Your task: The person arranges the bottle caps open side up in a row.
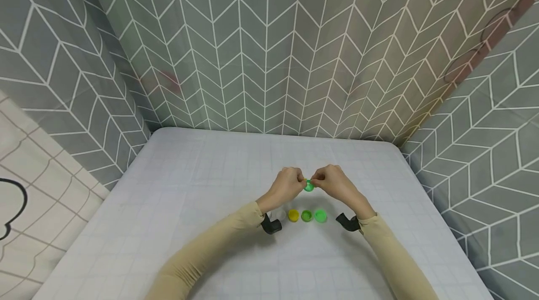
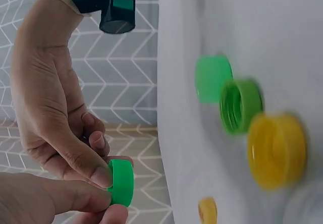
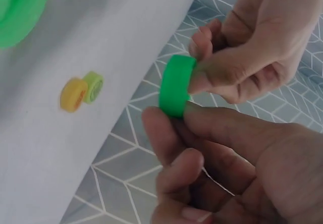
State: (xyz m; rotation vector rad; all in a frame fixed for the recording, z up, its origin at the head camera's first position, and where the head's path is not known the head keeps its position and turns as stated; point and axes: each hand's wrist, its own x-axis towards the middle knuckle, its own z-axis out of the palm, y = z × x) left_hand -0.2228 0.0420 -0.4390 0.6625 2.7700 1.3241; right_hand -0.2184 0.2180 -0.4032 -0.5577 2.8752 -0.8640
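Both hands hold one bright green bottle cap [image 1: 309,186] between them, raised above the table. My left hand [image 1: 287,185] pinches its left edge between thumb and fingers. On the opposite side, my right hand [image 1: 334,182] pinches the rim with thumb and finger. In the left wrist view the green cap [image 2: 122,182] is seen side-on, and in the right wrist view the cap [image 3: 176,86] sits between both sets of fingertips. Nearer on the table stand a yellow cap [image 1: 293,215], a dark green cap [image 1: 306,216] and a light green cap [image 1: 321,216] in a row.
A whitish, see-through round piece [image 1: 278,214] lies left of the yellow cap, partly behind the left wrist. Beyond the hands, a small yellow piece [image 3: 73,95] and a lime green piece [image 3: 94,87] lie together on the white table [image 1: 202,169]. Patterned curtains surround the table.
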